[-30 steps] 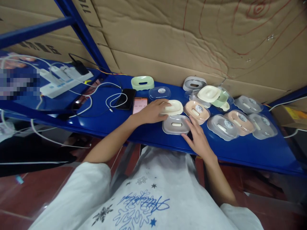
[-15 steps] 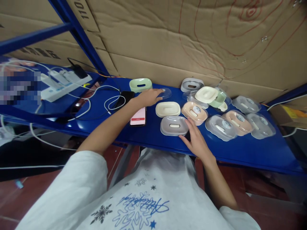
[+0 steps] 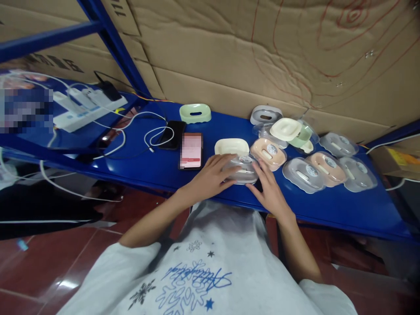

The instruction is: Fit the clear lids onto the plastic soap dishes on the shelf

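Note:
A grey soap dish point(image 3: 242, 176) sits near the front edge of the blue table, with a clear labelled lid point(image 3: 244, 161) over it. My left hand point(image 3: 217, 175) holds the lid from the left, fingers across its top. Against the dish's right side rests my right hand point(image 3: 267, 186), fingers spread. Just behind is a cream dish point(image 3: 231, 145). A peach dish under a clear lid point(image 3: 268, 154) lies to the right, beyond my right fingertips.
Several lidded grey and peach dishes point(image 3: 303, 175) lie at the right. A green dish point(image 3: 195, 113) stands at the back. A lit phone point(image 3: 191, 151), a dark phone, white cables and a power strip point(image 3: 90, 114) are on the left. Cardboard point(image 3: 210, 52) stands behind.
My left hand has come from the back of the table towards me, bringing the clear lid onto the grey dish. My right hand has stayed beside the dish.

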`<state>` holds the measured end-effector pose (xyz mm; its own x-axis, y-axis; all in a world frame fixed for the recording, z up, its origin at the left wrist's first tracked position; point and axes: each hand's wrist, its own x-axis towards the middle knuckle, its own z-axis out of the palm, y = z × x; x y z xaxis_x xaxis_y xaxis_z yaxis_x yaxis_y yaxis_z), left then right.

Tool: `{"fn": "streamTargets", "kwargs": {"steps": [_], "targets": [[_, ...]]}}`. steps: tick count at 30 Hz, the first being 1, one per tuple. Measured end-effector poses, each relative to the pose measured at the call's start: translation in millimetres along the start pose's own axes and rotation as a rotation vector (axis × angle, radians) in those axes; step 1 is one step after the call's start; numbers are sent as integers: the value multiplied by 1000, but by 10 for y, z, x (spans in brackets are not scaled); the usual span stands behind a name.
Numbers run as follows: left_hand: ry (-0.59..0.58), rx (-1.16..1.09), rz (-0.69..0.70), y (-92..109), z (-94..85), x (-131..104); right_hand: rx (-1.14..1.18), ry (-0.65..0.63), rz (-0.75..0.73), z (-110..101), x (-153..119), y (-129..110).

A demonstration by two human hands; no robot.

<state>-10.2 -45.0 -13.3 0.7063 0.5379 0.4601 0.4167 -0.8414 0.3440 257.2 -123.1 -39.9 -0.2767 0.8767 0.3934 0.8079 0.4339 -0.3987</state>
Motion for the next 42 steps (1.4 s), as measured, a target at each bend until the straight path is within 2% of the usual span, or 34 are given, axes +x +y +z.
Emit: {"fn": "streamTargets", "kwargs": {"steps": [3,8,14,18,21,23,26,28,30,32,35,38,40,42], "targets": [[51,-9,-21,-21,81,-36,-26,39,-12,-12,-9,-7],[71,56,19,-10,155,-85,-12,88,5,-22,-26,-15],[16,126,-2,58,191,-126,5,103,2,-14,-40,2],[34,111,-17,42,223,-92,-6,108,-16,-17,-36,-10],[65,52,-16,13,193,-46,8,84,-24,-26,-37,-28],[72,-8,4,-21,98,-1,34,82,-1,-28,-40,-28],[115,-20,-2,-157,-147,144,64,114,47,-17,-42,-10],[155,44,-61,-341,-315,321,75,92,62,-11,-38,2],[148,124,-133,-593,-428,548,77,32,72,-11,-31,4],[98,202,-198,-865,-458,787,70,-28,87,-17,-26,0],[6,274,-275,-1166,-373,1078,59,-81,116,-23,-27,-2],[-126,338,-338,-1214,-223,1252,53,-103,135,-19,-28,6],[-153,364,-314,-1106,-126,1324,53,-111,142,-17,-25,9],[-136,342,-212,-934,-36,1382,51,-117,143,-20,-20,9]]}}
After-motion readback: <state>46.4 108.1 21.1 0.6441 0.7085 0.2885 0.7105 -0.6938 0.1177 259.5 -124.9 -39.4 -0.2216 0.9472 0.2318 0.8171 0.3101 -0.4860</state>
